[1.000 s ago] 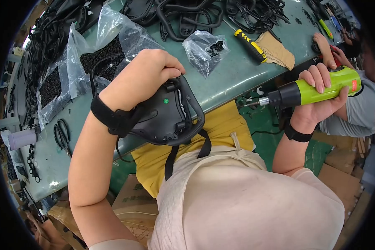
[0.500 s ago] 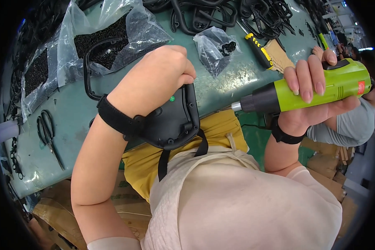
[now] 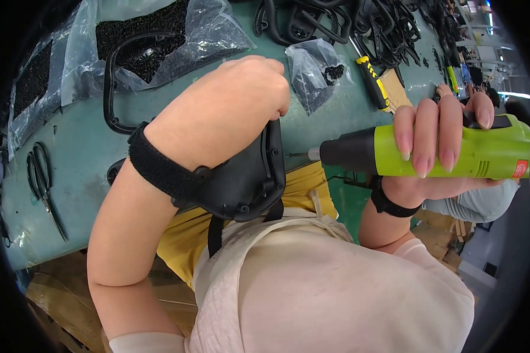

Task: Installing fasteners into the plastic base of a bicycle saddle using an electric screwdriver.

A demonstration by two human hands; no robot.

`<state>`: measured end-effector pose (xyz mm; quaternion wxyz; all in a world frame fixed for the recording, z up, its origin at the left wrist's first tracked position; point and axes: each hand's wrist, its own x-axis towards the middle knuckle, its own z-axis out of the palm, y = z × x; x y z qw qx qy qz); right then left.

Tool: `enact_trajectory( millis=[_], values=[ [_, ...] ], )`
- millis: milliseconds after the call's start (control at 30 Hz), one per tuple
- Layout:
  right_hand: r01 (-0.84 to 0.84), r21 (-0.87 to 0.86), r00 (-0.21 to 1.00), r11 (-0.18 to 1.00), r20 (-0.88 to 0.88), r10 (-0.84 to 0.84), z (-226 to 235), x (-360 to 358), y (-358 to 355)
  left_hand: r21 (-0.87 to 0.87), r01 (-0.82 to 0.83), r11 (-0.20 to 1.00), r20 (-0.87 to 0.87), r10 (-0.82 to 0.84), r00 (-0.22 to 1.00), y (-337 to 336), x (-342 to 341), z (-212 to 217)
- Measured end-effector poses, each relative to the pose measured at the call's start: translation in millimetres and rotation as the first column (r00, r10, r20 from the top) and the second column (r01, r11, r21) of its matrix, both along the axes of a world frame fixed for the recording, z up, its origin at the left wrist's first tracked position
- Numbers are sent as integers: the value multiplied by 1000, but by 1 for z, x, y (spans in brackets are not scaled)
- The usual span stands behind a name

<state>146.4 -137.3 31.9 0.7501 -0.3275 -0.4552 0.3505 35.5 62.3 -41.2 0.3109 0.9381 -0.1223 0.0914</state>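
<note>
Your left hand (image 3: pixel 235 100) is clenched over the top edge of a black plastic part (image 3: pixel 247 182), pinning it against the near edge of the green counter (image 3: pixel 88 165), just above your lap at the centre of the view. A black strap (image 3: pixel 159 167) wraps that wrist. Your right hand (image 3: pixel 441 147) sits at three o'clock, its fingers (image 3: pixel 427 138) wrapped tight around the green body of a power screwdriver (image 3: pixel 447 154). The tool lies level, its black nose pointing toward nine o'clock, and the thin bit (image 3: pixel 297 155) reaches right up to the right edge of the black part; whether it touches is hard to tell.

At eleven o'clock a clear bag (image 3: pixel 159 35) of small black pieces lies on the counter, with a loose black loop (image 3: pixel 109 88) lying partly over it. At one o'clock sits a smaller clear bag (image 3: pixel 318 67), and just beside it a hand screwdriver (image 3: pixel 374 85) with a yellow and black handle. A heap of black loops (image 3: pixel 347 23) fills twelve o'clock. Scissors (image 3: pixel 41 182) lie at nine o'clock, well apart from your hands.
</note>
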Motion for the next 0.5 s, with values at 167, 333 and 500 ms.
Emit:
enact_trajectory(
  millis=[167, 333, 500],
  values=[
    [10, 19, 1000, 1000, -2, -10, 1, -6, 4, -4, 9, 1000, 71, -8, 997, 1, -1, -5],
    [7, -1, 998, 1000, 66, -7, -2, -10, 8, 14, 2, 1000, 34, -3, 999, 1, -1, -6],
    [-33, -50, 977, 998, 208, 43, 2, -4, 7, 21, -14, 1000, 32, 13, 999, -1, 0, -3]
  ],
)
